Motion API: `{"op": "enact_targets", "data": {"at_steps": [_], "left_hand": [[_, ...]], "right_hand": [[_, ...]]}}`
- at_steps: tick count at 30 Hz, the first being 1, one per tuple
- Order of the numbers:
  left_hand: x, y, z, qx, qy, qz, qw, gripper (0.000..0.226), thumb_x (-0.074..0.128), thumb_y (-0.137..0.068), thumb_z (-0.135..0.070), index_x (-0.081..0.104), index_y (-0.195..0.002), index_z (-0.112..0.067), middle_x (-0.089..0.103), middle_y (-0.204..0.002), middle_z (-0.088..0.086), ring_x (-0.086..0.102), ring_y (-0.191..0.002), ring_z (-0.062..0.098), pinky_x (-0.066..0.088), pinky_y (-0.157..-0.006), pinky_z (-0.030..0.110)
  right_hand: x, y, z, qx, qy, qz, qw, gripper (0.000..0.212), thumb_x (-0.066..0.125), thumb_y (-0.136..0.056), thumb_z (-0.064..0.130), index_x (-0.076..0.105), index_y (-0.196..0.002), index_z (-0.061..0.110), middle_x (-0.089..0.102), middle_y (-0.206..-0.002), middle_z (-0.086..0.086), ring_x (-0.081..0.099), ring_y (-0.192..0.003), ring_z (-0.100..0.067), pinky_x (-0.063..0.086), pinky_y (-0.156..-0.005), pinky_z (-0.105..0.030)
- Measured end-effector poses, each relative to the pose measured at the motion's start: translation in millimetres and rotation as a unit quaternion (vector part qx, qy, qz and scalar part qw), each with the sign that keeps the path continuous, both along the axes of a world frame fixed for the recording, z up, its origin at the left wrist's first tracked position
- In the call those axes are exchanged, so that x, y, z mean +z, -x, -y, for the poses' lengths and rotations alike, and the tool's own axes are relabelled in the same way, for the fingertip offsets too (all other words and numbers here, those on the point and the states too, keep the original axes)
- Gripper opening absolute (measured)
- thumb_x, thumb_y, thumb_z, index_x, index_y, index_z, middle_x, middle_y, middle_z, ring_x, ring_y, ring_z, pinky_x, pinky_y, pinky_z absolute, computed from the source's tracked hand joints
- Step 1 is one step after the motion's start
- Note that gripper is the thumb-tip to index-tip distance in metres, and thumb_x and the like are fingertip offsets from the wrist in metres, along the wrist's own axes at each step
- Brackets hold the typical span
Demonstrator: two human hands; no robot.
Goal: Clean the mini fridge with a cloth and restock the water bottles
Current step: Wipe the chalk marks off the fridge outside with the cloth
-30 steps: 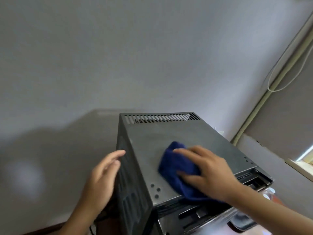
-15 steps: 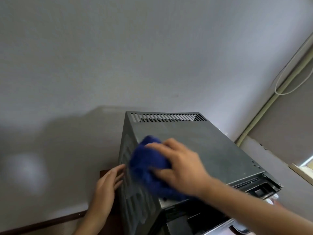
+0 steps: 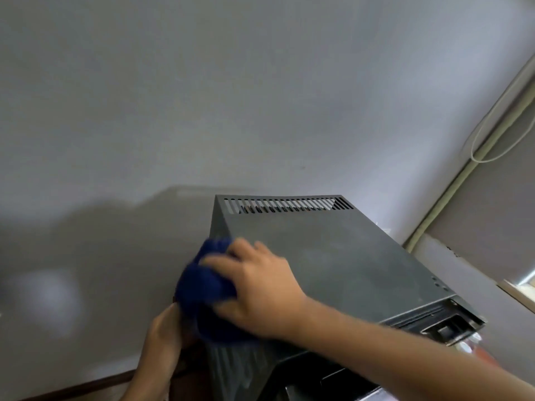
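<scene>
Mini fridge (image 3: 333, 264): dark metal casing, lower centre-right of frame, vent slots along far top edge. Blue cloth (image 3: 207, 287): bunched, at the casing's top left edge, draped over onto the side. Right hand (image 3: 260, 287): fingers spread flat, pressing cloth down. Left hand (image 3: 163, 340): low beside the left wall, partly behind cloth; finger posture unclear. Step judged: wiping the exterior. Next: likely down the left wall. Interior hidden; bottles indistinct at lower right edge. Motion blur throughout.
</scene>
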State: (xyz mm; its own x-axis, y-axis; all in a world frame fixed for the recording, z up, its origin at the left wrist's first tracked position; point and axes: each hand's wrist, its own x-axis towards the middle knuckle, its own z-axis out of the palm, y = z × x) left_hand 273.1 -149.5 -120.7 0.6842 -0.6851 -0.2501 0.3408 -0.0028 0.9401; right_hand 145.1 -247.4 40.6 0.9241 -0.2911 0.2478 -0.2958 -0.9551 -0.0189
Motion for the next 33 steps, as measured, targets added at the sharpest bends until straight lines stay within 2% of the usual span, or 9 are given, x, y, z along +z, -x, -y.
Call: {"op": "enact_targets", "data": {"at_steps": [6, 11, 15, 17, 19, 21, 26, 29, 33], "left_hand": [[22, 12, -7, -0.054, 0.065, -0.001, 0.996, 0.027, 0.04, -0.107, -0.006, 0.067, -0.107, -0.005, 0.072, -0.094, 0.018, 0.07, -0.076, 0.021, 0.055, -0.055, 0.018], [63, 24, -28, -0.078, 0.205, -0.136, 0.966, 0.034, 0.049, -0.1, -0.035, 0.074, -0.12, -0.022, 0.069, -0.129, 0.018, 0.072, -0.11, 0.023, 0.056, -0.098, 0.044], [79, 51, -68, -0.066, 0.398, -0.227, 0.887, 0.066, 0.038, -0.109, -0.046, 0.022, -0.159, -0.006, 0.016, -0.167, 0.018, 0.015, -0.154, 0.036, 0.001, -0.126, 0.048], [66, 40, -75, -0.103, 0.397, -0.302, 0.861, 0.06, 0.069, -0.094, -0.039, 0.054, -0.144, -0.008, 0.045, -0.155, 0.015, 0.046, -0.141, 0.034, 0.039, -0.115, 0.051], [58, 26, -83, -0.026, 0.344, -0.277, 0.897, 0.07, 0.095, -0.061, -0.033, 0.073, -0.124, -0.012, 0.068, -0.132, 0.014, 0.07, -0.114, 0.031, 0.062, -0.081, 0.043], [43, 14, -88, -0.031, 0.313, -0.233, 0.92, 0.089, 0.101, -0.052, -0.03, 0.067, -0.132, -0.011, 0.069, -0.13, 0.015, 0.069, -0.115, 0.033, 0.062, -0.081, 0.042], [9, 11, -69, 0.046, 0.121, -0.06, 0.99, 0.08, 0.096, -0.043, -0.055, 0.074, -0.11, -0.019, 0.079, -0.103, 0.0, 0.074, -0.1, 0.023, 0.059, -0.087, 0.036], [9, 33, -52, -0.036, 0.042, 0.05, 0.997, 0.054, 0.09, -0.072, -0.042, 0.072, -0.116, -0.017, 0.076, -0.102, -0.005, 0.071, -0.099, 0.007, 0.052, -0.088, 0.014], [18, 84, -45, -0.101, 0.075, 0.178, 0.976, 0.081, 0.085, -0.083, -0.017, 0.042, -0.143, -0.05, 0.05, -0.143, -0.022, 0.038, -0.127, -0.025, 0.034, -0.104, 0.003]], "right_hand": [[-2, 83, -24, 0.006, -0.036, 0.039, 0.999, 0.069, 0.065, -0.079, 0.06, 0.04, -0.143, 0.055, 0.05, -0.129, 0.018, 0.058, -0.113, -0.015, 0.056, -0.077, -0.04], [3, 37, -27, -0.031, -0.18, 0.148, 0.972, 0.058, 0.071, -0.082, 0.056, 0.052, -0.135, 0.043, 0.055, -0.125, 0.02, 0.057, -0.115, -0.005, 0.049, -0.097, -0.037], [5, -15, -72, 0.041, -0.312, 0.142, 0.938, 0.049, 0.061, -0.094, 0.052, 0.047, -0.14, 0.039, 0.052, -0.136, 0.014, 0.049, -0.129, -0.004, 0.042, -0.109, -0.037], [9, -23, -87, 0.117, -0.244, 0.025, 0.962, 0.047, 0.044, -0.104, 0.054, 0.045, -0.148, 0.038, 0.044, -0.15, 0.014, 0.039, -0.141, -0.006, 0.032, -0.118, -0.034], [19, -19, -76, 0.153, -0.076, -0.012, 0.985, 0.047, 0.038, -0.105, 0.057, 0.052, -0.146, 0.037, 0.043, -0.156, 0.011, 0.04, -0.143, -0.01, 0.031, -0.118, -0.031], [23, -14, -47, 0.11, 0.035, 0.063, 0.991, 0.045, 0.043, -0.103, 0.056, 0.062, -0.136, 0.032, 0.053, -0.148, 0.006, 0.05, -0.136, -0.015, 0.039, -0.113, -0.035], [15, 7, 42, -0.175, -0.048, 0.081, 0.98, 0.049, 0.048, -0.099, 0.055, 0.055, -0.139, 0.027, 0.055, -0.145, 0.003, 0.056, -0.127, -0.024, 0.046, -0.104, -0.042], [0, 17, 57, -0.182, -0.089, 0.049, 0.978, 0.052, 0.053, -0.099, 0.053, 0.048, -0.145, 0.029, 0.052, -0.148, 0.002, 0.054, -0.129, -0.024, 0.043, -0.101, -0.037], [-3, 15, 60, -0.169, -0.118, 0.059, 0.977, 0.051, 0.052, -0.101, 0.049, 0.046, -0.149, 0.03, 0.05, -0.151, 0.004, 0.047, -0.137, -0.018, 0.036, -0.104, -0.03]]}}
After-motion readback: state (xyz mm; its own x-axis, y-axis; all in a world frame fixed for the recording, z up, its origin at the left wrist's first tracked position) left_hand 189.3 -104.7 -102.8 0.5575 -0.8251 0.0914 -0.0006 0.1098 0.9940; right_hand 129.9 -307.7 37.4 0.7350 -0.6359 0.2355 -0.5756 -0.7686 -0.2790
